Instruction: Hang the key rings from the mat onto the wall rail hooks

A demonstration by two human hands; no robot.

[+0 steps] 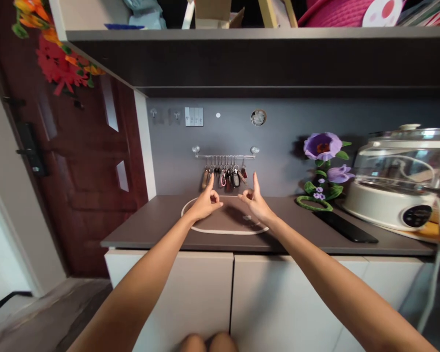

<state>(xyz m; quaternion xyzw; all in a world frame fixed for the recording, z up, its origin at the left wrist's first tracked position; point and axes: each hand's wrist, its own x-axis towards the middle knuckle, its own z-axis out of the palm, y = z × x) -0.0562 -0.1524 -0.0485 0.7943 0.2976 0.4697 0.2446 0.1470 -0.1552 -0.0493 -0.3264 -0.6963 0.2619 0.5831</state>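
Both my arms reach out over a dark countertop [150, 222]. My left hand [206, 202] points its index finger up with the other fingers curled in, holding nothing. My right hand [254, 199] does the same, index finger raised, other fingers curled. The two hands hover apart over a white oval ring [205, 230] marked on the counter. Just beyond the fingertips, several key bunches [225, 177] hang from hooks on a metal rail [225, 156] fixed to the grey wall.
A purple artificial flower [323, 164] stands right of the keys, with a black flat device [346, 227] lying before it. A white cooker with a glass lid [398, 181] sits far right. A dark red door [80, 171] is left. White cabinet doors [205, 293] are below.
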